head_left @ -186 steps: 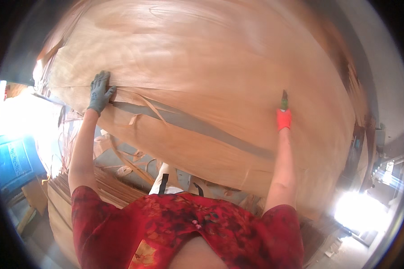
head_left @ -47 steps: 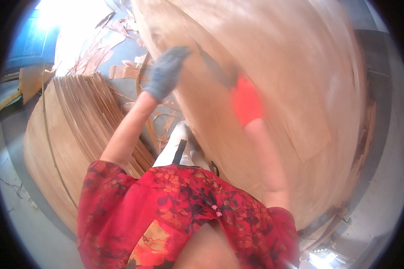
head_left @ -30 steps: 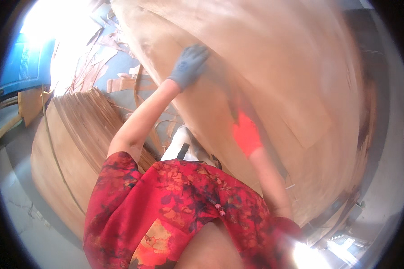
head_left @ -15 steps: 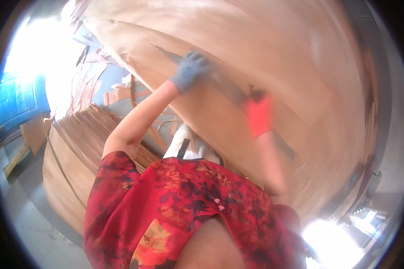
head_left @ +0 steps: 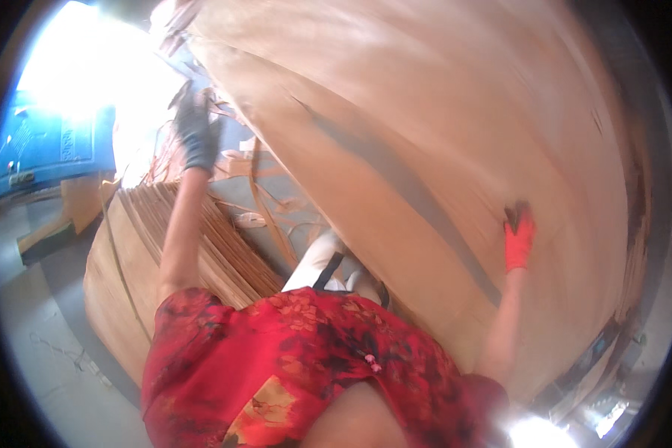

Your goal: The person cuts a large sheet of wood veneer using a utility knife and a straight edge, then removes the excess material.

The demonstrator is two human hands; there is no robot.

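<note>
Large tan wood veneer sheets [head_left: 328, 175] lie before me. A long, tapering dark grey strip [head_left: 403, 187] runs diagonally across them; whether it is a gap or a separate piece I cannot tell. My left hand [head_left: 196, 133], in a grey-blue glove, is raised past the sheets' left edge, its fingers stretched out and slightly blurred, holding nothing visible. On the right, my right hand [head_left: 520, 237], in a red-orange glove with dark fingertips, rests on or just above the veneer to the right of the strip. Its fingers look extended and apart.
A thick stack of veneer [head_left: 138, 261] stands at my left, a cord-like line across its face. Torn veneer strips [head_left: 265, 209] litter the grey floor between stack and sheets. Farther left is a blue panel-like object [head_left: 60, 145] beside bright light.
My left hand has swung left, off the veneer and beyond its edge. My right hand has moved right and slightly down, away from the grey strip. More of the strip now shows.
</note>
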